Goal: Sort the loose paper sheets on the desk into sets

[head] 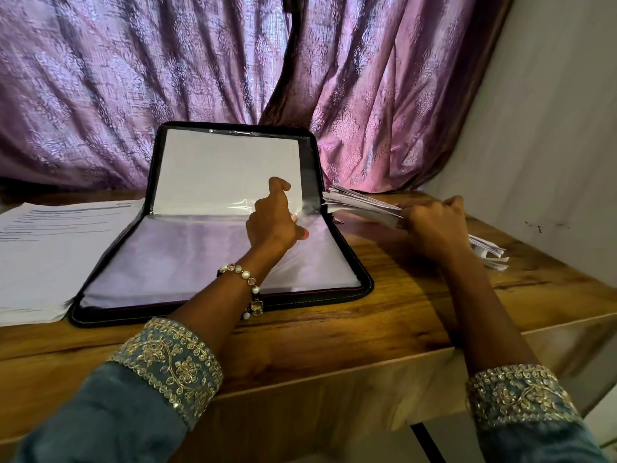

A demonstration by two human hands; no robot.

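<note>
A black zip folder (364, 279) lies open in the middle of the wooden desk, its upper half leaning against the curtain with a white sheet (217, 168) behind clear plastic. My left hand (272, 218) rests on the folder's right side and pinches a clear plastic sleeve (310, 212), lifting its edge. My right hand (434, 225) is closed around a thick bundle of paper sheets (357, 203) held just right of the folder. More sheets of that pile (487, 252) show behind my right wrist. A printed paper stack (50, 248) lies flat to the folder's left.
A purple patterned curtain (167, 78) hangs close behind the desk. A pale wall (551, 128) borders the right side. The desk's front edge (334, 372) and right corner lie near my forearms. Bare wood (400, 295) shows between folder and right edge.
</note>
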